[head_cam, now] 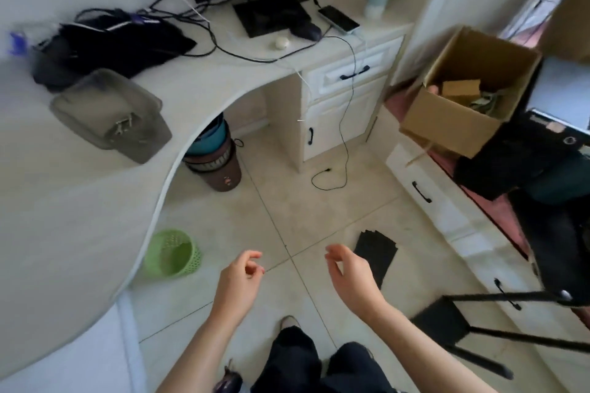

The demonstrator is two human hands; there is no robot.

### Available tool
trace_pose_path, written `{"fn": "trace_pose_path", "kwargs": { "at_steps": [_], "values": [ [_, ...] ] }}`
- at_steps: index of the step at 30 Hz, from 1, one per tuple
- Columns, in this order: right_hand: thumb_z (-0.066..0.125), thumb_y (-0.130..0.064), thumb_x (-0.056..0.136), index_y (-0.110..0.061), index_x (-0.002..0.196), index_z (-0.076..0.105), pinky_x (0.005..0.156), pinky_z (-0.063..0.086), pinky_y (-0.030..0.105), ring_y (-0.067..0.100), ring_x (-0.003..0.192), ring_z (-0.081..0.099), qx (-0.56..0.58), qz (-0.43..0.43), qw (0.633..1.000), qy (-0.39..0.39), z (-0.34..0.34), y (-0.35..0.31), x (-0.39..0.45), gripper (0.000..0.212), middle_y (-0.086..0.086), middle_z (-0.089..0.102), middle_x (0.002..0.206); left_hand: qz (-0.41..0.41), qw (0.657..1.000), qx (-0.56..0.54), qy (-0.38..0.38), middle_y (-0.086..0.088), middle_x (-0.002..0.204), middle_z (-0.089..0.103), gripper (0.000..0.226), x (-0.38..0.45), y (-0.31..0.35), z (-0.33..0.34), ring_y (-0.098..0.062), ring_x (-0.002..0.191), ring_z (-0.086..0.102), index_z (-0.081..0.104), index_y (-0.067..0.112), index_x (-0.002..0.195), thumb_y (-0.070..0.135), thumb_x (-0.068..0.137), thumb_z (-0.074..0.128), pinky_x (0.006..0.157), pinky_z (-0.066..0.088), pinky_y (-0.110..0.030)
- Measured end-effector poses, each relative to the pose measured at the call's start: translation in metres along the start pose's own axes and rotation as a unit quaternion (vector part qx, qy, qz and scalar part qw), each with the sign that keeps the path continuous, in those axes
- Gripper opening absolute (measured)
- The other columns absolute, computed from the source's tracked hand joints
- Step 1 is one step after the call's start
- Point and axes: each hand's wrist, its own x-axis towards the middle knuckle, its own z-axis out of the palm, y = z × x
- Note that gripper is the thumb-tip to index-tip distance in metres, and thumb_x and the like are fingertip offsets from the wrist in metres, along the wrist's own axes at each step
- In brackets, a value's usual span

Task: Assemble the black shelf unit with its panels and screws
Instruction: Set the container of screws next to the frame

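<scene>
A flat black panel (376,254) lies on the tiled floor, just right of my right hand (349,274). A black frame with thin bars and a black panel (472,319) stands at the lower right. My left hand (239,281) hovers over the floor with its fingers loosely curled and nothing in it. My right hand is likewise held in the air with loosely curled fingers, holding nothing and partly covering the flat panel's left edge. No screws are visible.
A curved white desk (79,217) fills the left, with a grey lidded box (111,115) on it. A green basket (172,254) and a brown bin (217,163) stand on the floor. A cardboard box (463,96) sits at the right above white drawers (424,191).
</scene>
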Motion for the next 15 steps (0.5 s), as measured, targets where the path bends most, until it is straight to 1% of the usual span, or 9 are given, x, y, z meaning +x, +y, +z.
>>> {"fn": "trace_pose_path", "kwargs": {
  "at_steps": [2, 3, 4, 6, 7, 9, 11, 14, 15],
  "values": [
    [0.048, -0.017, 0.102, -0.015, 0.132, 0.057, 0.096, 0.047, 0.022, 0.013, 0.117, 0.059, -0.008, -0.02, 1.0, -0.014, 0.013, -0.026, 0.017, 0.031, -0.002, 0.064, 0.125, -0.016, 0.999, -0.023, 0.028, 0.002, 0.087, 0.069, 0.019, 0.008, -0.01, -0.024, -0.014, 0.091, 0.07, 0.063, 0.019, 0.112, 0.008, 0.097, 0.06, 0.076, 0.05, -0.022],
    [0.048, -0.018, 0.102, -0.015, 0.131, 0.057, 0.095, 0.046, 0.021, 0.013, 0.117, 0.059, -0.012, -0.03, 0.999, -0.024, 0.02, -0.039, 0.026, 0.03, -0.002, 0.065, 0.124, -0.023, 0.998, -0.032, 0.042, 0.001, 0.086, 0.07, 0.019, 0.012, -0.015, -0.035, -0.015, 0.091, 0.07, 0.064, 0.018, 0.111, 0.007, 0.097, 0.061, 0.077, 0.05, -0.023],
    [0.048, -0.019, 0.102, -0.014, 0.13, 0.058, 0.093, 0.044, 0.018, 0.013, 0.116, 0.059, -0.017, -0.039, 0.998, -0.036, 0.026, -0.052, 0.035, 0.03, -0.002, 0.065, 0.124, -0.03, 0.997, -0.041, 0.06, 0.0, 0.086, 0.07, 0.018, 0.015, -0.02, -0.046, -0.015, 0.089, 0.07, 0.064, 0.019, 0.11, 0.007, 0.096, 0.062, 0.075, 0.048, -0.02],
    [0.048, -0.019, 0.103, -0.014, 0.129, 0.058, 0.089, 0.041, 0.014, 0.013, 0.115, 0.059, -0.024, -0.053, 0.997, -0.059, 0.037, -0.076, 0.051, 0.029, -0.001, 0.065, 0.122, -0.041, 0.993, -0.059, 0.097, -0.001, 0.085, 0.072, 0.019, 0.022, -0.026, -0.066, -0.012, 0.085, 0.068, 0.064, 0.02, 0.107, 0.007, 0.094, 0.064, 0.07, 0.043, -0.009],
    [0.048, -0.02, 0.103, -0.014, 0.129, 0.059, 0.087, 0.039, 0.012, 0.012, 0.114, 0.059, -0.03, -0.059, 0.995, -0.07, 0.042, -0.088, 0.059, 0.029, -0.001, 0.065, 0.121, -0.048, 0.99, -0.069, 0.115, 0.0, 0.085, 0.072, 0.02, 0.026, -0.03, -0.076, -0.009, 0.083, 0.067, 0.064, 0.021, 0.106, 0.006, 0.093, 0.064, 0.068, 0.041, -0.007],
    [0.048, -0.02, 0.103, -0.014, 0.128, 0.059, 0.082, 0.037, 0.008, 0.012, 0.112, 0.06, -0.042, -0.075, 0.992, -0.087, 0.052, -0.11, 0.076, 0.029, -0.001, 0.066, 0.12, -0.063, 0.983, -0.095, 0.144, 0.001, 0.085, 0.073, 0.022, 0.036, -0.035, -0.095, -0.009, 0.084, 0.067, 0.064, 0.022, 0.104, 0.004, 0.092, 0.065, 0.068, 0.041, -0.007],
    [0.048, -0.021, 0.102, -0.014, 0.127, 0.06, 0.081, 0.039, 0.01, 0.013, 0.112, 0.061, -0.048, -0.087, 0.99, -0.104, 0.06, -0.131, 0.093, 0.028, -0.001, 0.067, 0.119, -0.078, 0.975, -0.119, 0.17, 0.002, 0.084, 0.073, 0.025, 0.046, -0.04, -0.112, -0.012, 0.086, 0.067, 0.063, 0.023, 0.102, 0.001, 0.091, 0.065, 0.071, 0.042, -0.011],
    [0.049, -0.02, 0.102, -0.014, 0.125, 0.061, 0.088, 0.044, 0.019, 0.016, 0.111, 0.062, -0.06, -0.098, 0.985, -0.126, 0.071, -0.166, 0.118, 0.027, 0.001, 0.068, 0.116, -0.086, 0.962, -0.14, 0.22, 0.006, 0.077, 0.072, 0.027, 0.064, -0.044, -0.137, -0.005, 0.082, 0.067, 0.065, 0.021, 0.101, -0.003, 0.088, 0.066, 0.069, 0.041, -0.006],
    [0.049, -0.019, 0.101, -0.014, 0.124, 0.061, 0.09, 0.045, 0.021, 0.016, 0.11, 0.062, -0.059, -0.103, 0.984, -0.132, 0.075, -0.178, 0.127, 0.026, 0.001, 0.069, 0.115, -0.092, 0.956, -0.15, 0.235, 0.007, 0.076, 0.072, 0.027, 0.07, -0.044, -0.146, -0.004, 0.081, 0.067, 0.066, 0.021, 0.101, -0.003, 0.088, 0.066, 0.069, 0.042, -0.006]
  ]
}}
